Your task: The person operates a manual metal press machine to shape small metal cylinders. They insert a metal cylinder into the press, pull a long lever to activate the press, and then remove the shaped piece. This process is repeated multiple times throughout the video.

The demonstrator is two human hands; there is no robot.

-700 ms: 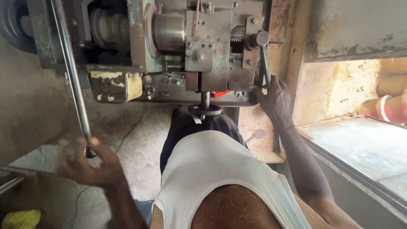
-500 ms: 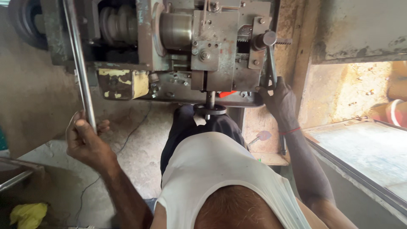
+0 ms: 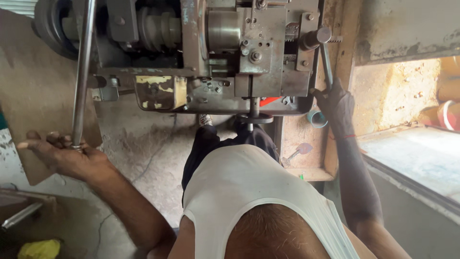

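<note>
Looking down from the head camera, the view takes in a grey metal machine [image 3: 211, 52] standing ahead of the person's white vest. To the machine's left, a long steel bar [image 3: 82, 72] runs down from the top edge of the frame; the left hand [image 3: 67, 156] meets its lower end, fingers [image 3: 43, 144] curled about it in a loose clasp. At the machine's right flank, a short lever [image 3: 326, 64] hangs from a round knob, and the right hand [image 3: 335, 105] is clenched on its lower part. Both handles appear rigid, smooth steel, probably heavy to swing and possibly oily; the bar seems best held low, at its free end, where leverage is greatest, the lever likewise. Below the machine, a vertical spindle [image 3: 254, 108] meets a dark disc. The bar's upper joint is cut off by the frame, the person's lap hides whatever lies under the spindle, and the right fingertips are lost in shadow.
</note>
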